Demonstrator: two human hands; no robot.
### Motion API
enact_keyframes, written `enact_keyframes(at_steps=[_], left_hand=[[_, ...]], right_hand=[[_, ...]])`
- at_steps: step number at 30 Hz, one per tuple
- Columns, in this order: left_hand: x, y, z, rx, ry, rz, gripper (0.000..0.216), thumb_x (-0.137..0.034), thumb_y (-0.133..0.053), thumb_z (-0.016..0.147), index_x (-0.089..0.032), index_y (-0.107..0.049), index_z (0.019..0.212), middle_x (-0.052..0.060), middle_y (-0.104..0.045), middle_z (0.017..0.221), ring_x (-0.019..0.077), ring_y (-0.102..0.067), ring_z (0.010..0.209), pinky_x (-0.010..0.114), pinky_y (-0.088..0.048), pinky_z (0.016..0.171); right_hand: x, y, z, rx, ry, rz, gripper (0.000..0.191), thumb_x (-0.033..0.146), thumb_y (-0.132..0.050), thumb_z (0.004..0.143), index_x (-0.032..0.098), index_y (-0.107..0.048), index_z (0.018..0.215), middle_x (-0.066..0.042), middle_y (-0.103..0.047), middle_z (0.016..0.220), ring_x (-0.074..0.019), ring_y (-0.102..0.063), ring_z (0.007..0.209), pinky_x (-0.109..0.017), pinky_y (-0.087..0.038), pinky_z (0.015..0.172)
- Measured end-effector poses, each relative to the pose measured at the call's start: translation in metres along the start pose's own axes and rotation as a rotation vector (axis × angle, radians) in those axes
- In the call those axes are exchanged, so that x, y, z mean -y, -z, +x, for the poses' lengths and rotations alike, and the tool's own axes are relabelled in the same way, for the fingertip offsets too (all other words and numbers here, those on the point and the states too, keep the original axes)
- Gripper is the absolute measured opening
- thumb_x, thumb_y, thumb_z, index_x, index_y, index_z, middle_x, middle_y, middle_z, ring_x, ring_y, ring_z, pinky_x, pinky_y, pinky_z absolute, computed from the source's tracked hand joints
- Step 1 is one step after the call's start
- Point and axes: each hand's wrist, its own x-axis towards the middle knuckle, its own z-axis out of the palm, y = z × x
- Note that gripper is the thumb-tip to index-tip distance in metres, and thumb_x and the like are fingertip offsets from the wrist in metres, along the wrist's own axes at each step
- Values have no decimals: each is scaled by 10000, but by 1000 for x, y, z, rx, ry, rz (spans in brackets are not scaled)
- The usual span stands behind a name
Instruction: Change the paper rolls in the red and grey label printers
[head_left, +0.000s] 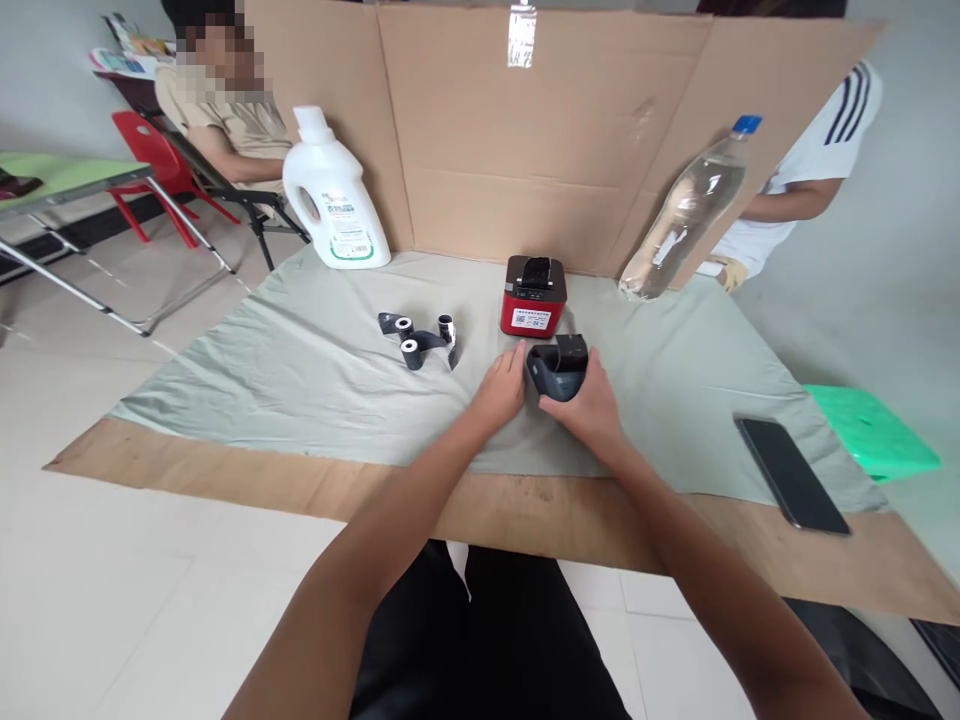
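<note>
My right hand point(589, 405) is wrapped round a small black device point(559, 368) with a black roll in its open top, resting on the grey-green cloth point(300, 370). My left hand point(501, 390) lies just to its left, fingers together and touching the device's side. Directly behind stands a red and black label printer point(533, 296). Left of it lie three small black ribbon rolls point(420, 340) with white cores, partly unwound.
A white detergent jug point(332, 195) and a clear water bottle point(686, 210) lean against the cardboard screen point(525, 130). A black phone point(791, 472) lies at the right. A green stool point(870, 430) stands right of the table. One person sits far left, another stands behind the screen.
</note>
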Motion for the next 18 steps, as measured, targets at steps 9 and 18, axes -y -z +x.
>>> enact_keyframes(at_steps=[9, 18], left_hand=[[-25, 13, -2, 392, 57, 312, 641, -502, -326, 1093, -212, -348, 1665, 91, -195, 1790, 309, -160, 1681, 614, -112, 1366], [-19, 21, -10, 304, 44, 69, 691, -477, -461, 1044, -227, -321, 1673, 93, -193, 1793, 300, -140, 1685, 573, -112, 1374]], right_hand=[[-46, 31, 120, -160, -168, -41, 1335, 395, -839, 723, 18, 15, 1678, -346, -437, 1560, -491, -414, 1464, -540, -337, 1227], [-47, 22, 139, -281, -96, -90, 1273, 413, -835, 697, 105, -110, 1697, -307, -361, 1621, -514, -325, 1491, -694, -221, 1246]])
